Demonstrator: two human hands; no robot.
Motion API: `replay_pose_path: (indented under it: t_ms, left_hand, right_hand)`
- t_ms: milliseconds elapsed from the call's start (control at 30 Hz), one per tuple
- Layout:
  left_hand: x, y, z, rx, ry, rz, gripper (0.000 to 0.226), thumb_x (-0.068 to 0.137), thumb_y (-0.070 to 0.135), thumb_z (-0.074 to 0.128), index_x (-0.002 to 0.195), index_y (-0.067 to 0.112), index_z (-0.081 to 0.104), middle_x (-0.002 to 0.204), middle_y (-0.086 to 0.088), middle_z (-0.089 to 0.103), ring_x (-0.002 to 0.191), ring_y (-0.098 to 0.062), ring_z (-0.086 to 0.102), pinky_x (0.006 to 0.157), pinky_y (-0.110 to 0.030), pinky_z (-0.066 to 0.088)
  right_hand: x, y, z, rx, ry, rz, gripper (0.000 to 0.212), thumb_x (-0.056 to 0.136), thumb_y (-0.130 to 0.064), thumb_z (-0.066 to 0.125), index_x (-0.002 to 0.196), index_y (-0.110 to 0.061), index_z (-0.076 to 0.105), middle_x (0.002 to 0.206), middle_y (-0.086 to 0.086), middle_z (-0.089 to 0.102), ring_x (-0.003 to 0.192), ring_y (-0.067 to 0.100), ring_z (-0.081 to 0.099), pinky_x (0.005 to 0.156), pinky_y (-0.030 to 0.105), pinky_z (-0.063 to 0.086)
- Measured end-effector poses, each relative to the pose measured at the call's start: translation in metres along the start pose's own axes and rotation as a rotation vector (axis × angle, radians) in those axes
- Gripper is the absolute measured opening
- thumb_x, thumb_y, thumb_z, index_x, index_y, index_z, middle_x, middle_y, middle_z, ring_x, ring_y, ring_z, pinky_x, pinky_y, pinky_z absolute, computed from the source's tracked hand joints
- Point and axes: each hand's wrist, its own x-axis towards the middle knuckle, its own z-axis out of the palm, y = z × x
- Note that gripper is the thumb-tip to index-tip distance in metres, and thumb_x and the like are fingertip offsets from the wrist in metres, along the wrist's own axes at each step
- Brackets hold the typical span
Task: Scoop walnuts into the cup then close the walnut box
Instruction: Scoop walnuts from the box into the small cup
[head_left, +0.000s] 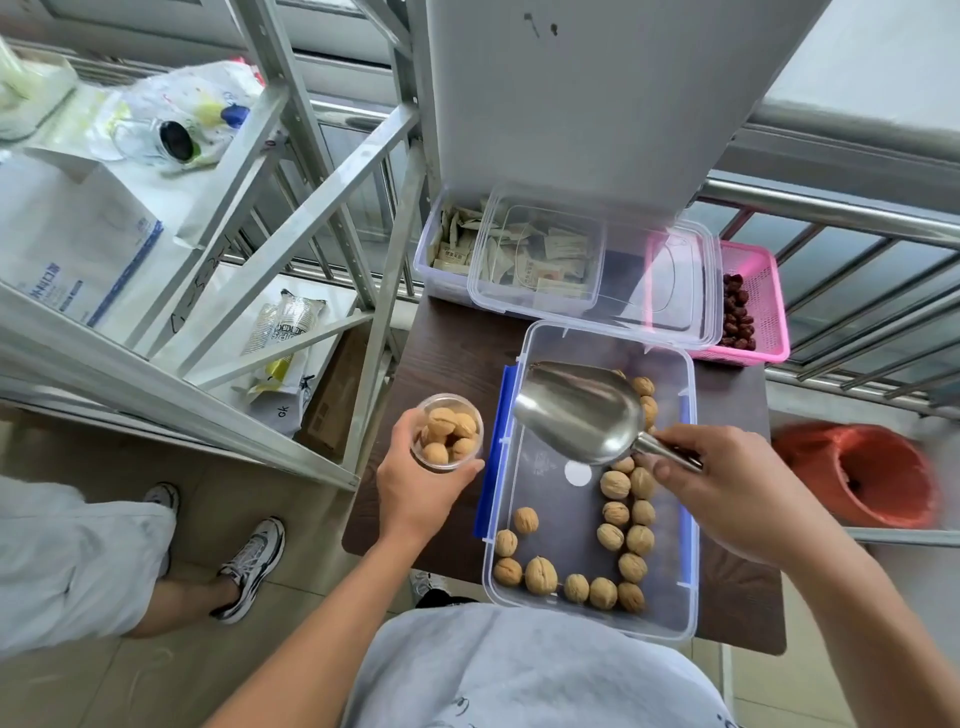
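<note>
My left hand (415, 488) is wrapped around the clear plastic cup (448, 432), fingers curled on its side wall, holding it upright just left of the walnut box (589, 483). The cup holds several walnuts, filling it close to the rim.

My right hand (727, 488) grips the handle of the metal scoop (582, 410), thumb and fingers clenched on the shaft. The scoop bowl hangs above the far half of the box, its open mouth pointing away from me and toward the left. I see no walnuts in the bowl.

The walnut box is a clear rectangular container with blue latches on its long sides. It sits open on the dark wooden table (441, 343). Loose walnuts (615, 514) lie on its floor, along the near edge and in a column on the right side.

Beyond the box, at the far end of the table, stand a clear container of paper sachets (519, 254) and a pink basket (753, 306) holding red dates. A clear lid (670, 280) rests against them.
</note>
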Motion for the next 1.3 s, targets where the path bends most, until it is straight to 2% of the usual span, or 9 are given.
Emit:
replay_pose_path:
  t_ms: [167,300,467,600,767,867,967,1133,1300]
  left_hand:
    - [0.008,0.008,0.001,-0.076,0.213,-0.102,0.081,0.062,0.03,0.096,0.131,0.028,0.053,0.116,0.012,0.06,0.108,-0.013,0.061,0.086,-0.023,0.046]
    - [0.011,0.01,-0.002,-0.036,0.167,-0.071,0.083,0.061,0.027,0.096,0.131,0.03,0.054,0.112,0.018,0.058,0.103,-0.009,0.058,0.086,-0.022,0.043]
    - [0.007,0.009,-0.002,0.052,0.071,0.014,0.078,0.058,0.036,0.096,0.117,0.051,0.046,0.109,0.024,0.06,0.104,-0.01,0.062,0.09,-0.029,0.051]
    - [0.004,0.005,0.002,0.079,0.031,0.012,0.081,0.057,0.037,0.096,0.126,0.038,0.053,0.115,0.019,0.065,0.106,-0.009,0.063,0.093,-0.038,0.055]
    - [0.002,0.003,0.004,0.074,0.018,0.005,0.081,0.056,0.038,0.097,0.123,0.041,0.053,0.113,0.019,0.065,0.105,-0.009,0.064,0.093,-0.039,0.055]
    - [0.003,0.003,0.003,0.074,0.017,0.001,0.078,0.055,0.037,0.097,0.119,0.044,0.053,0.11,0.02,0.065,0.103,-0.008,0.064,0.091,-0.034,0.055]
    - [0.004,0.002,0.0,0.07,0.028,-0.012,0.083,0.055,0.034,0.098,0.126,0.037,0.055,0.114,0.017,0.066,0.105,-0.008,0.063,0.09,-0.027,0.051]
    - [0.004,0.0,-0.005,0.043,0.038,-0.032,0.079,0.056,0.03,0.098,0.122,0.039,0.054,0.108,0.022,0.064,0.098,0.0,0.061,0.087,-0.023,0.048]
    - [-0.001,-0.004,-0.008,0.055,0.036,-0.031,0.08,0.056,0.029,0.098,0.123,0.037,0.056,0.109,0.021,0.066,0.099,-0.004,0.063,0.085,-0.021,0.047]
  right_hand:
    - [0.012,0.04,0.026,-0.119,-0.142,0.247,0.03,0.098,-0.033,0.052,0.075,-0.015,0.061,0.069,0.003,0.062,0.067,0.023,0.059,0.053,0.031,0.039]
    - [0.013,0.056,0.053,-0.12,-0.259,0.325,0.03,0.097,-0.028,0.05,0.08,-0.007,0.063,0.081,0.011,0.066,0.079,0.031,0.063,0.061,0.034,0.044]
    - [0.016,0.067,0.072,-0.105,-0.193,0.408,0.03,0.1,-0.027,0.044,0.089,-0.004,0.059,0.103,0.021,0.067,0.086,0.036,0.059,0.069,0.032,0.041]
    - [0.035,0.071,0.092,-0.005,-0.119,0.455,0.028,0.099,-0.03,0.043,0.09,-0.006,0.056,0.102,0.021,0.066,0.087,0.037,0.06,0.071,0.034,0.044]
    - [0.071,0.062,0.114,0.129,-0.011,0.442,0.04,0.102,-0.031,0.039,0.105,0.001,0.062,0.112,0.025,0.066,0.103,0.042,0.061,0.082,0.041,0.048]
    - [0.094,0.053,0.119,0.184,0.035,0.447,0.041,0.103,-0.032,0.036,0.105,0.001,0.063,0.111,0.023,0.067,0.103,0.041,0.062,0.084,0.043,0.05]
    - [0.115,0.05,0.123,0.223,0.055,0.476,0.045,0.103,-0.035,0.035,0.107,0.0,0.062,0.11,0.021,0.068,0.104,0.04,0.061,0.088,0.044,0.051]
    - [0.119,0.059,0.143,0.255,0.066,0.465,0.048,0.103,-0.041,0.029,0.109,-0.006,0.061,0.102,0.012,0.067,0.095,0.032,0.06,0.079,0.037,0.045]
    - [0.108,0.068,0.158,0.296,0.152,0.372,0.045,0.102,-0.047,0.031,0.091,-0.013,0.058,0.085,0.005,0.065,0.085,0.027,0.061,0.079,0.044,0.051]
